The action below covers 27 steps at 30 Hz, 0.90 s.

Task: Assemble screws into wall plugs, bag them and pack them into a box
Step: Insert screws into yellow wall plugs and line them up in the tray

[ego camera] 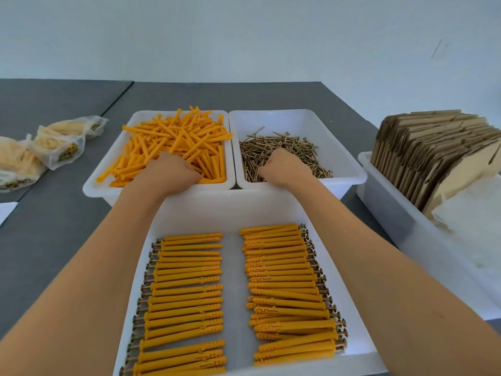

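Two hands reach over the near tray's [189, 210] far rim: the left hand [173, 169] curls its fingers into the loose orange wall plugs [179, 139], the right hand [282, 165] curls into the screws [284, 156]. Both tubs touch edge to edge, with bare grey table [54, 240] left and flat cartons [433, 156] right.

The left hand [173, 169] digs, fingers curled, into loose orange wall plugs [179, 142] in the far-left tub. The right hand [282, 165] curls among screws [284, 156] beside it. Assembled plugs [238, 294] fill the near tray in two rows.
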Motion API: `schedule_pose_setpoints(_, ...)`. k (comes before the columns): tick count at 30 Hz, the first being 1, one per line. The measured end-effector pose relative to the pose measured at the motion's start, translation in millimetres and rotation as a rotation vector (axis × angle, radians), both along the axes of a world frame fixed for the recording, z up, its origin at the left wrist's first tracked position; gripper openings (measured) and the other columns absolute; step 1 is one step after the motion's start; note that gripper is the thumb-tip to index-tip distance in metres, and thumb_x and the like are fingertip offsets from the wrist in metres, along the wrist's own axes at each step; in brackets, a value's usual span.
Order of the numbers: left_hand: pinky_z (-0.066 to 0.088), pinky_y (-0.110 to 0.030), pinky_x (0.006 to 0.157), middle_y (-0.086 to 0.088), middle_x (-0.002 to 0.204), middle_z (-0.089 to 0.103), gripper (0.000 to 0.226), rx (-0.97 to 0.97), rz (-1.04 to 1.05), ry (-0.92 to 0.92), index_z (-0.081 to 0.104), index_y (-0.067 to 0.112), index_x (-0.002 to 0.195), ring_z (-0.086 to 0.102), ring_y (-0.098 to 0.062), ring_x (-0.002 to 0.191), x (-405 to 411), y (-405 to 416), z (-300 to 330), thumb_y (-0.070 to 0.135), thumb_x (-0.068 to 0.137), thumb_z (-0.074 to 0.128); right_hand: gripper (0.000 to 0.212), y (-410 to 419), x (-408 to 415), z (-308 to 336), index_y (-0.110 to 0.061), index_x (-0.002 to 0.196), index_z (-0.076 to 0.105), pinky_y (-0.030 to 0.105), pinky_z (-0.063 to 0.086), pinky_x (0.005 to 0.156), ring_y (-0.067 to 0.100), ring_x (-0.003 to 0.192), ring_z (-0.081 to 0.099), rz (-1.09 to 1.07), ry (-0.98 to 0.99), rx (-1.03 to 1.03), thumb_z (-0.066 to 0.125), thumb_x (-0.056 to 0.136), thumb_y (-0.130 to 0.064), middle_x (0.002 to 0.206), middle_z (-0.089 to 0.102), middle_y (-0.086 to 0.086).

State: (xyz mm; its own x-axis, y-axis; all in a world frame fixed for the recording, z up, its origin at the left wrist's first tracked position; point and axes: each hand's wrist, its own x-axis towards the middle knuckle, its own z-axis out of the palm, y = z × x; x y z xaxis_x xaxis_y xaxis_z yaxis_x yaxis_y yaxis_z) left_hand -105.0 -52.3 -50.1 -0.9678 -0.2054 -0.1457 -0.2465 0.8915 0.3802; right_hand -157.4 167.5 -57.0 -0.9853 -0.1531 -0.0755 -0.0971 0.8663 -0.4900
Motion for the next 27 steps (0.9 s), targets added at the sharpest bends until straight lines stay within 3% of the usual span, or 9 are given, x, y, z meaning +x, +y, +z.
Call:
schedule_pose_setpoints(3,0.029,-0.053,0.113,-0.016,0.144,0.042,0.022,-0.099,0.007,-0.027,0.069,0.032,0.107,0.033,-0.039,0.135,-0.7,1.4,-1.1,0.039,0.095,0.052,0.028,1.1,4.4,0.1,-0.013,0.062,0.041,0.034,0.045,0.058,0.019,0.052,0.039,-0.049,0.158,-0.156,0.050,0.088,-0.012,0.055,0.050,0.010)
schedule_pose_setpoints(4,0.026,-0.054,0.114,-0.015,0.145,0.041,0.018,-0.092,0.028,0.020,0.069,0.033,0.105,0.028,-0.039,0.138,-1.0,2.0,-2.8,0.041,0.095,0.056,0.022,1.0,5.7,1.8,-0.010,0.067,0.049,0.039,0.053,0.064,0.020,0.056,0.046,-0.065,0.200,-0.224,0.050,0.089,-0.013,0.065,0.063,0.016)
schedule_pose_setpoints(6,0.027,-0.055,0.111,-0.013,0.145,0.042,0.021,-0.056,0.081,0.170,0.069,0.031,0.108,0.024,-0.039,0.139,0.0,4.1,-6.5,0.043,0.092,0.061,0.019,-1.3,8.0,6.8,-0.004,0.083,0.059,0.041,0.056,0.072,0.017,0.059,0.054,-0.107,0.227,-0.402,0.048,0.093,-0.015,0.078,0.072,0.014)
schedule_pose_setpoints(9,0.031,-0.053,0.102,-0.007,0.128,0.055,0.027,-0.114,0.062,0.440,0.070,0.026,0.115,0.035,-0.035,0.129,4.6,13.0,-7.5,0.041,0.097,0.056,0.017,-6.6,10.6,14.9,-0.008,0.088,0.057,0.025,0.050,0.058,0.006,0.046,0.053,-0.137,0.206,-0.732,0.044,0.098,-0.013,0.063,0.066,-0.001)
schedule_pose_setpoints(13,0.037,-0.044,0.090,0.002,0.083,0.063,0.031,-0.127,-0.203,0.617,0.065,0.020,0.084,0.050,-0.025,0.094,9.3,23.2,-2.2,0.033,0.103,0.044,0.022,-14.0,16.9,22.5,-0.005,0.087,0.060,0.025,0.052,0.053,0.011,0.044,0.053,-0.105,0.205,-0.986,0.044,0.100,-0.013,0.061,0.066,0.002)
schedule_pose_setpoints(17,0.042,-0.034,0.070,0.006,0.075,0.065,0.031,-0.083,-0.324,0.662,0.067,0.018,0.087,0.054,-0.018,0.080,12.5,29.2,0.2,0.025,0.103,0.042,0.021,-19.8,21.3,26.0,-0.002,0.092,0.059,0.024,0.052,0.049,0.015,0.046,0.058,-0.054,0.238,-1.077,0.042,0.101,-0.010,0.069,0.069,0.009)
schedule_pose_setpoints(27,0.046,-0.036,0.072,0.008,0.081,0.068,0.025,-0.022,-0.363,0.650,0.067,0.021,0.106,0.055,-0.016,0.083,17.3,34.4,4.8,0.019,0.104,0.042,0.021,-23.8,23.3,22.2,-0.005,0.093,0.055,0.022,0.049,0.046,0.012,0.050,0.059,-0.019,0.276,-1.014,0.038,0.103,-0.012,0.074,0.066,0.007)
